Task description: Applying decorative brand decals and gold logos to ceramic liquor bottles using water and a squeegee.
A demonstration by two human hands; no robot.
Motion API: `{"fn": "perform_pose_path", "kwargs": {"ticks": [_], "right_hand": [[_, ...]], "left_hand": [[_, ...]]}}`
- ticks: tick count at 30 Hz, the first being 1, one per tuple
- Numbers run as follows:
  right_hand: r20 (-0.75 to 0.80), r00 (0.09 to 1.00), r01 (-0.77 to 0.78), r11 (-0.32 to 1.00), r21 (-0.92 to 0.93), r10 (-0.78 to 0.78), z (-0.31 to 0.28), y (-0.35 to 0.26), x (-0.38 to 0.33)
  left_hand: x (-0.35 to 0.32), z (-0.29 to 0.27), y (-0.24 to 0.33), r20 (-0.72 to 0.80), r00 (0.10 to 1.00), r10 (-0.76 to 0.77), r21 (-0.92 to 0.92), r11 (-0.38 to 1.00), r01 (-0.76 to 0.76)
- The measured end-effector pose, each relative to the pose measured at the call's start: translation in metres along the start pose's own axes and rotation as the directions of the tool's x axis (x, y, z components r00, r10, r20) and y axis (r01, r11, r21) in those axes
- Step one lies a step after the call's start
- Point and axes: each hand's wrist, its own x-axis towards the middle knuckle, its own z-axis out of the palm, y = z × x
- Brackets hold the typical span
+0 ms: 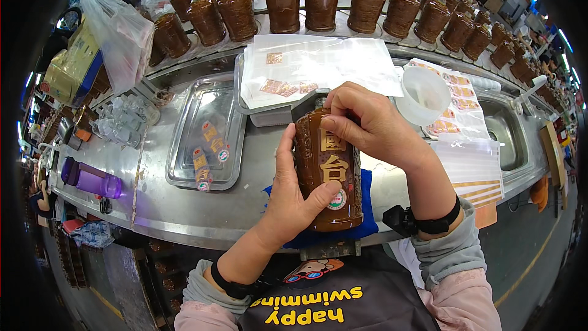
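Presently, a brown bottle [311, 162] sits over a blue cloth [369, 203], its side gripped by the left hand [293, 199]; the right hand [370, 121] curls at its shoulder, any pinch undeterminable. Beyond lie a metal tray [182, 160] holding labels [201, 168], white sheets [343, 64] and standing bottles [321, 5].

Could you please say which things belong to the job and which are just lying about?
Likely part of the job:
brown bottle, with left hand and right hand on it
blue cloth beneath it
decals in the metal tray
row of bottles behind

Probably just lying about:
purple drink bottle
plastic bag
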Motion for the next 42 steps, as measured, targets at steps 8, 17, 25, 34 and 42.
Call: {"fn": "perform_pose_path", "kwargs": {"ticks": [8,17,25,34,42], "right_hand": [[0.0,1.0,-0.005,1.0,-0.002,0.005,-0.001,-0.002,0.001],[0.001,1.0,0.003,1.0,0.019,-0.003,0.001,0.001,0.0],[-0.009,1.0,-0.001,1.0,0.001,0.001,-0.001,-0.002,0.0],[0.001,1.0,-0.014,1.0,-0.01,0.014,-0.001,-0.003,0.001],[0.006,1.0,-0.025,1.0,-0.003,0.025,0.001,-0.002,0.001]], "left_hand": [[0.0,0.0,0.004,0.008,1.0,-0.022,-0.026,0.999,0.022],[0.005,0.005,0.005,-0.041,0.999,-0.023,-0.109,0.994,0.018],[0.004,0.005,0.006,-0.024,1.0,-0.015,-0.098,0.995,0.013],[0.005,0.007,0.007,-0.03,0.999,-0.013,-0.138,0.99,0.008],[0.004,0.005,0.002,-0.045,0.998,0.032,-0.082,0.996,-0.035]]}}
